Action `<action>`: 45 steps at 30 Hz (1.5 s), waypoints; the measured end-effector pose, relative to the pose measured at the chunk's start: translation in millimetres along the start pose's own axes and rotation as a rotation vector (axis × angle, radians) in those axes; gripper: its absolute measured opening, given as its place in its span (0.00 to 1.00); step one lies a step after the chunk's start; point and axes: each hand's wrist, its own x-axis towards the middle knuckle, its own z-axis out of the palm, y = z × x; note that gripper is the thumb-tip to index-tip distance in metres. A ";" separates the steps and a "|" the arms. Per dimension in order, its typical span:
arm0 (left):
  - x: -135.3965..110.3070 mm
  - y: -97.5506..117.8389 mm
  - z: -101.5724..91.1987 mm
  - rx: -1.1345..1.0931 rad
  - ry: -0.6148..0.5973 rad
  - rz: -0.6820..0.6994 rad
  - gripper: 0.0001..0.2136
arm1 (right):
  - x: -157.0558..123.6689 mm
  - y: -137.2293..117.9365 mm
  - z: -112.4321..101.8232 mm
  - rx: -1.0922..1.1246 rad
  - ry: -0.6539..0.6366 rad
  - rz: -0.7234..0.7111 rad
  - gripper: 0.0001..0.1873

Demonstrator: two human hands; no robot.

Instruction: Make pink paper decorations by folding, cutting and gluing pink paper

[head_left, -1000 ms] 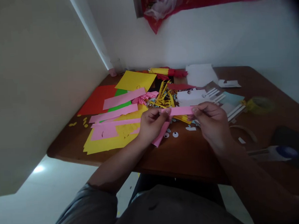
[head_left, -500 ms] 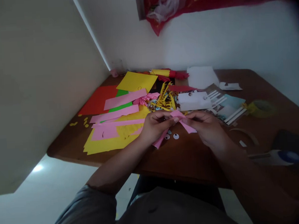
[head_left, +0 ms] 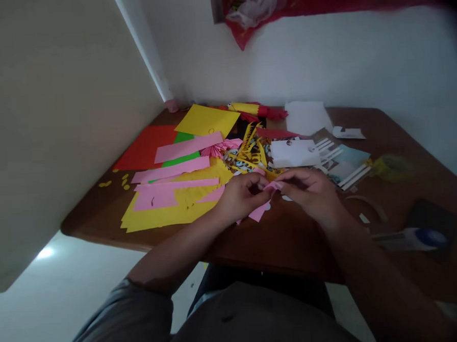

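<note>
With thumbs and fingertips, my left hand [head_left: 240, 195] and right hand [head_left: 313, 193] pinch a small pink paper strip [head_left: 273, 185], bent between them, over the brown table [head_left: 286, 247]. Left of it, pink pieces [head_left: 175, 186] lie on yellow sheets [head_left: 158, 219]; behind my hands are yellow cuttings [head_left: 255, 151] and a white card [head_left: 294, 156].

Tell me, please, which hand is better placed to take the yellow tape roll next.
Probably the right hand: the yellow tape roll lies nearer to it, while the left hand is farther away. Both hold the pink paper, so the right should release it first.
</note>
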 end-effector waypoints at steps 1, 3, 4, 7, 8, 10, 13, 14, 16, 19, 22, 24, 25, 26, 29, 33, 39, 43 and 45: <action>0.8 -0.5 -0.6 0.029 0.008 0.031 0.14 | 0.3 -0.5 0.2 -0.007 0.003 0.007 0.15; 3.2 -1.7 -2.4 0.096 0.047 0.145 0.12 | 1.2 -1.8 0.2 -0.002 -0.011 0.028 0.16; 4.6 -2.3 -3.5 0.133 0.068 0.212 0.10 | 1.7 -2.4 -0.1 0.013 -0.027 0.044 0.16; 7.7 -3.0 -6.9 0.233 0.135 0.361 0.05 | 2.2 -2.9 -1.0 0.094 -0.077 0.103 0.16; 8.0 -2.9 -7.7 0.267 0.171 0.382 0.05 | 2.1 -2.3 -1.0 0.136 -0.082 0.121 0.16; 7.8 -2.0 -8.5 0.313 0.270 0.399 0.09 | 1.6 -0.2 -0.5 0.230 -0.077 0.156 0.16; 6.2 -0.1 -7.2 0.253 0.305 0.309 0.12 | 1.0 2.6 0.4 0.318 -0.074 0.197 0.17; 5.7 0.6 -6.1 0.194 0.275 0.259 0.13 | 0.8 2.9 0.6 0.332 -0.080 0.205 0.17; 5.0 2.2 -3.2 0.061 0.201 0.170 0.12 | 0.6 1.8 1.1 0.354 -0.086 0.215 0.18; 4.3 5.0 1.0 -0.080 0.148 0.115 0.14 | 0.3 -2.7 2.9 0.375 -0.079 0.231 0.19; 3.5 7.8 3.3 -0.160 0.126 0.085 0.16 | 0.0 -6.7 5.6 0.408 -0.070 0.237 0.19; 3.0 8.3 3.8 -0.210 0.104 0.076 0.16 | 0.0 -6.9 6.8 0.422 -0.058 0.236 0.19; 2.7 7.9 3.9 -0.231 0.097 0.081 0.15 | 0.0 -6.2 7.0 0.422 -0.052 0.237 0.19; 2.5 7.1 3.9 -0.244 0.093 0.087 0.14 | 0.0 -5.0 7.0 0.417 -0.050 0.239 0.20; 2.1 4.4 4.2 -0.239 0.085 0.102 0.12 | 0.0 -0.4 6.1 0.390 -0.052 0.217 0.19; 1.5 4.4 5.4 -0.228 0.080 0.086 0.12 | -0.1 1.9 5.8 0.359 -0.064 0.171 0.16; -0.7 6.5 6.6 -0.242 0.066 0.007 0.14 | -0.2 -2.0 7.8 0.321 -0.057 0.190 0.20; -1.7 5.6 7.1 -0.259 0.057 -0.024 0.15 | 0.1 -1.0 8.7 0.297 -0.051 0.210 0.22; -2.0 4.7 7.8 -0.273 0.057 -0.051 0.16 | 0.4 -0.5 9.0 0.298 -0.041 0.210 0.24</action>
